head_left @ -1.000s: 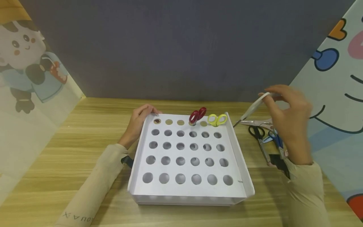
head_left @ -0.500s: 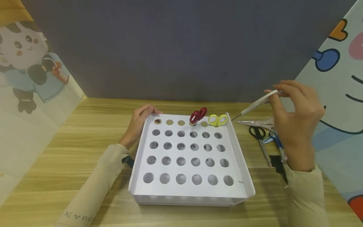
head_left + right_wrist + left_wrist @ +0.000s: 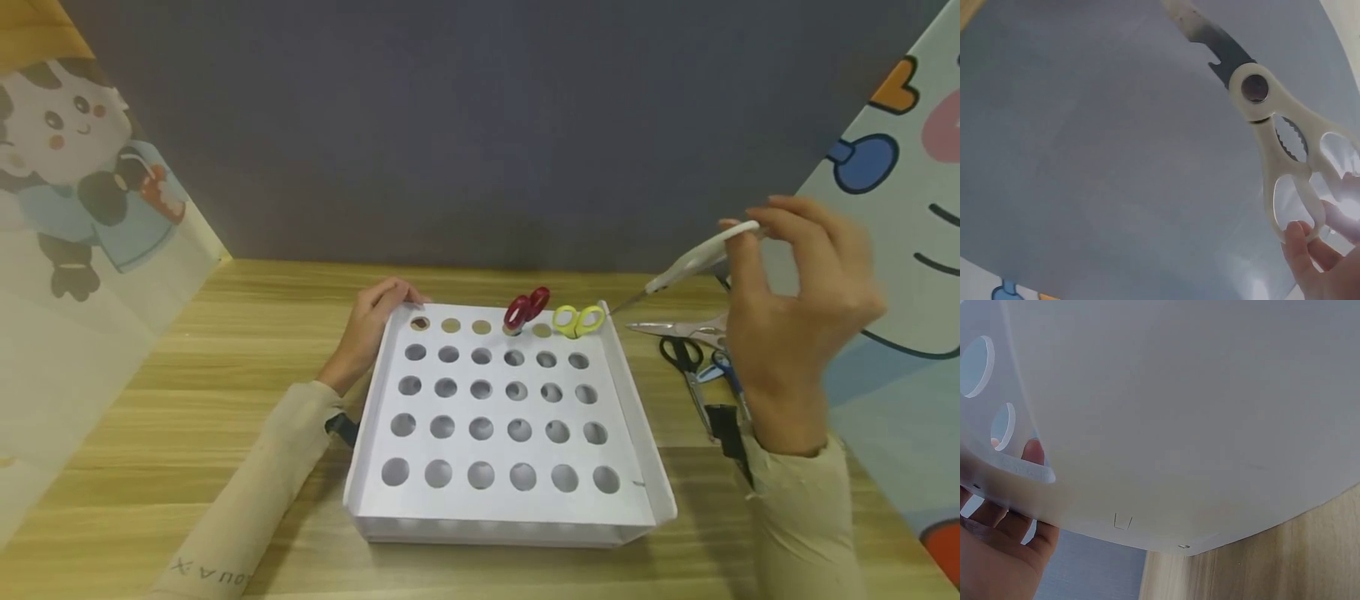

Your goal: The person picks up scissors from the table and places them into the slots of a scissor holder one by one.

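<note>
My left hand (image 3: 365, 329) grips the far left corner of a white rack (image 3: 487, 507) with rows of round holes; in the left wrist view its fingers lie along the wall. At the right, my right hand (image 3: 806, 304) pinches white-handled kitchen scissors (image 3: 1250, 119) by the handle loops, in the air. Their blades point down and left, the tip near the rack's far right corner. Red-handled scissors (image 3: 516, 313) and yellow-handled scissors (image 3: 576, 323) stand in holes of the back row, handles up.
Right of the rack lie scissors with pale handles (image 3: 701, 332), black scissors (image 3: 682, 360) and blue-handled scissors (image 3: 727, 367), partly behind my right hand. A grey panel (image 3: 480, 133) rises behind the wooden table (image 3: 187, 375). Printed walls flank both sides.
My right hand has moved right and upward with the kitchen scissors, which now tilt flatter. The left hand keeps its grip on the rack.
</note>
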`<act>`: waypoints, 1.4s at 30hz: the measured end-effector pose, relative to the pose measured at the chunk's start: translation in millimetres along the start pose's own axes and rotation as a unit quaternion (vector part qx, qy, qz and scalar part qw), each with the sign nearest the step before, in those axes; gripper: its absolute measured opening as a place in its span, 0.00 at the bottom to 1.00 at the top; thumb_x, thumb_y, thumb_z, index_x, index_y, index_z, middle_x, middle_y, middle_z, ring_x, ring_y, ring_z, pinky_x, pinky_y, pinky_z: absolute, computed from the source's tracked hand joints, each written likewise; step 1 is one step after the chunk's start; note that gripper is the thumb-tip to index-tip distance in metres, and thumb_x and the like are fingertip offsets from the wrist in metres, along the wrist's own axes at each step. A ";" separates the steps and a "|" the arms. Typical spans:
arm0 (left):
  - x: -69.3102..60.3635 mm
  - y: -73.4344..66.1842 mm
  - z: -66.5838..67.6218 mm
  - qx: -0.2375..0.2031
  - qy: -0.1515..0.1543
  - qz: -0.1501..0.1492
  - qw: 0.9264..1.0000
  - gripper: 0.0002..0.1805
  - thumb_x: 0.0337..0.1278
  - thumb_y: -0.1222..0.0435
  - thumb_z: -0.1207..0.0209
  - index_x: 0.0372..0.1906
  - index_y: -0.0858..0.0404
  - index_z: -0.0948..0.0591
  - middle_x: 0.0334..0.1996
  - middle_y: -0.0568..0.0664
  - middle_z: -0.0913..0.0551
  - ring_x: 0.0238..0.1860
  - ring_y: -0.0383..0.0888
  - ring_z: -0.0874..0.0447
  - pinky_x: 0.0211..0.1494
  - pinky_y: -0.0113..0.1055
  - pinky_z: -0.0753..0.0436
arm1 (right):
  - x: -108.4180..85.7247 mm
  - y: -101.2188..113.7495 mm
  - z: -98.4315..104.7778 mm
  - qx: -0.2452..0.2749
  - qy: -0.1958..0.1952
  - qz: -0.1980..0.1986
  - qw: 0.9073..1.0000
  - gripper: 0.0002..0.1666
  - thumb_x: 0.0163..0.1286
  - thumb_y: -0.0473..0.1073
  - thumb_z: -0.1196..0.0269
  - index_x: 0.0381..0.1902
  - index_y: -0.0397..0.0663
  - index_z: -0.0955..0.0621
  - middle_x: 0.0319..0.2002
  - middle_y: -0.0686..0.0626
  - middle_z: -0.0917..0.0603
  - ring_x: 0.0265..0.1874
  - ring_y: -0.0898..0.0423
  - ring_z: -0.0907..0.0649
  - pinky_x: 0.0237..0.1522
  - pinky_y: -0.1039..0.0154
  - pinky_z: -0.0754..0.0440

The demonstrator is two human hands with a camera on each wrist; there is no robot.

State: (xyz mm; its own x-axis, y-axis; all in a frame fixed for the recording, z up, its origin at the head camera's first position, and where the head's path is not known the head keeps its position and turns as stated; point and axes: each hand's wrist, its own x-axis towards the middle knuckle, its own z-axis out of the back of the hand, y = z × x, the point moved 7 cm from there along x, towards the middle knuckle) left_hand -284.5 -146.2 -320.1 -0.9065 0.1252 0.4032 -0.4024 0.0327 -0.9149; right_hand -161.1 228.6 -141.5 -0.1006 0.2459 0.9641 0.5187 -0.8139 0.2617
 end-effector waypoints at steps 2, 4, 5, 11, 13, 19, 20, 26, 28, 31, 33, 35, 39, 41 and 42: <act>0.4 1.2 -0.6 -0.002 0.001 0.001 1.000 0.21 0.77 0.61 0.53 0.37 0.79 0.23 0.40 0.66 0.16 0.44 0.49 0.16 0.53 0.34 0.19 | 2.1 5.9 -0.8 0.009 -0.010 0.002 1.000 0.14 0.64 0.44 0.29 0.33 0.36 0.12 0.37 0.40 0.12 0.40 0.38 0.15 0.50 0.57 0.20; 0.6 1.6 -0.8 -0.001 0.002 0.000 1.000 0.22 0.77 0.61 0.53 0.37 0.78 0.23 0.40 0.67 0.16 0.44 0.48 0.16 0.53 0.34 0.19 | 3.3 12.5 -3.4 0.028 -0.014 0.003 1.000 0.11 0.63 0.43 0.29 0.33 0.38 0.11 0.37 0.41 0.12 0.40 0.39 0.15 0.50 0.58 0.21; 0.6 1.7 -0.8 0.001 0.002 0.000 1.000 0.22 0.77 0.60 0.53 0.37 0.78 0.22 0.40 0.67 0.16 0.44 0.48 0.16 0.53 0.34 0.19 | 3.7 15.9 -5.5 0.040 -0.013 0.004 0.999 0.10 0.63 0.42 0.29 0.34 0.39 0.11 0.37 0.42 0.12 0.40 0.39 0.15 0.49 0.58 0.21; 0.2 2.7 -1.2 0.011 0.000 0.000 1.000 0.21 0.77 0.61 0.53 0.36 0.77 0.22 0.40 0.64 0.16 0.46 0.52 0.15 0.54 0.34 0.19 | 3.4 37.0 -23.7 0.113 0.020 0.026 0.993 0.10 0.63 0.43 0.31 0.31 0.40 0.11 0.37 0.42 0.12 0.40 0.40 0.16 0.46 0.60 0.22; 0.3 3.4 -1.6 0.013 0.000 0.001 1.000 0.21 0.77 0.62 0.53 0.36 0.77 0.22 0.39 0.63 0.15 0.47 0.53 0.16 0.54 0.34 0.19 | 3.2 44.5 -29.7 0.123 0.040 0.042 0.991 0.13 0.64 0.45 0.31 0.30 0.39 0.11 0.37 0.42 0.12 0.40 0.40 0.16 0.46 0.59 0.21; 0.5 4.2 -2.3 0.010 0.003 0.003 1.000 0.21 0.77 0.62 0.53 0.37 0.78 0.22 0.38 0.58 0.15 0.47 0.55 0.16 0.53 0.34 0.19 | 2.7 68.7 -48.5 0.149 0.108 0.090 0.979 0.19 0.68 0.50 0.34 0.31 0.37 0.13 0.39 0.41 0.13 0.42 0.41 0.17 0.50 0.55 0.21; 0.5 4.1 -2.3 0.009 0.002 0.002 1.000 0.21 0.77 0.62 0.53 0.37 0.78 0.22 0.38 0.57 0.15 0.47 0.55 0.16 0.53 0.34 0.19 | 2.5 72.6 -51.8 0.155 0.117 0.095 0.976 0.19 0.68 0.50 0.34 0.32 0.37 0.13 0.39 0.41 0.13 0.42 0.41 0.17 0.50 0.55 0.21; 0.0 2.6 -3.1 0.010 -0.002 -0.005 1.000 0.21 0.77 0.62 0.53 0.36 0.78 0.22 0.38 0.57 0.14 0.47 0.55 0.15 0.54 0.34 0.19 | -1.0 94.1 -74.9 0.192 0.161 0.135 0.959 0.18 0.70 0.47 0.36 0.32 0.34 0.15 0.39 0.39 0.15 0.42 0.40 0.19 0.50 0.52 0.22; -0.4 2.4 -3.8 0.009 -0.002 -0.006 1.000 0.21 0.77 0.62 0.53 0.36 0.77 0.22 0.38 0.57 0.14 0.47 0.55 0.16 0.53 0.34 0.19 | -3.3 100.4 -83.2 0.197 0.178 0.155 0.951 0.16 0.71 0.44 0.36 0.33 0.34 0.15 0.39 0.39 0.16 0.42 0.41 0.19 0.48 0.51 0.22; -0.3 2.9 -4.8 0.010 -0.003 -0.006 1.000 0.20 0.77 0.62 0.53 0.36 0.77 0.21 0.38 0.57 0.14 0.47 0.55 0.16 0.53 0.34 0.19 | -7.9 108.0 -95.3 0.203 0.207 0.175 0.941 0.12 0.69 0.41 0.34 0.34 0.35 0.16 0.39 0.39 0.16 0.42 0.43 0.20 0.46 0.51 0.23; 0.0 3.9 -5.9 0.009 -0.003 -0.005 1.000 0.20 0.76 0.62 0.53 0.36 0.76 0.21 0.38 0.57 0.14 0.46 0.54 0.16 0.53 0.34 0.19 | -11.4 111.5 -103.3 0.205 0.228 0.180 0.935 0.10 0.69 0.39 0.34 0.35 0.35 0.16 0.39 0.40 0.17 0.43 0.44 0.20 0.46 0.52 0.23; 0.3 4.2 -7.1 0.007 -0.004 -0.005 1.000 0.20 0.76 0.62 0.53 0.36 0.77 0.21 0.37 0.58 0.14 0.46 0.54 0.16 0.54 0.34 0.20 | -14.6 113.7 -111.0 0.207 0.246 0.179 0.930 0.10 0.69 0.39 0.34 0.35 0.35 0.15 0.39 0.41 0.17 0.43 0.44 0.21 0.46 0.52 0.23; 1.2 4.2 -10.2 0.009 -0.004 -0.010 1.000 0.20 0.76 0.63 0.53 0.35 0.77 0.21 0.37 0.59 0.14 0.46 0.55 0.16 0.56 0.35 0.20 | -19.8 115.3 -124.4 0.201 0.269 0.192 0.922 0.10 0.71 0.40 0.35 0.36 0.35 0.16 0.39 0.41 0.17 0.43 0.45 0.21 0.45 0.53 0.22; 1.9 4.4 -11.9 0.009 -0.004 -0.013 1.000 0.20 0.76 0.64 0.53 0.34 0.77 0.21 0.37 0.59 0.15 0.47 0.56 0.15 0.56 0.35 0.21 | -21.8 115.6 -130.3 0.197 0.278 0.196 0.919 0.10 0.71 0.40 0.35 0.36 0.36 0.16 0.38 0.41 0.17 0.43 0.45 0.21 0.45 0.53 0.22; 2.1 4.1 -12.6 0.011 -0.003 -0.014 1.000 0.20 0.76 0.64 0.53 0.34 0.77 0.21 0.37 0.60 0.15 0.47 0.56 0.15 0.57 0.36 0.21 | -22.8 115.8 -133.1 0.195 0.283 0.198 0.918 0.10 0.71 0.40 0.35 0.36 0.36 0.16 0.39 0.41 0.17 0.43 0.45 0.20 0.45 0.53 0.21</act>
State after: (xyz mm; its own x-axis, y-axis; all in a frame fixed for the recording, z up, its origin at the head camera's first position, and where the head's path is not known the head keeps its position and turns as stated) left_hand -286.5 -133.2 -323.3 -0.8953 0.1185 0.4293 -0.4308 0.0141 -0.9023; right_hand -211.7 58.7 -127.1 -0.2061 -0.4310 0.8785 0.8633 -0.5028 -0.0441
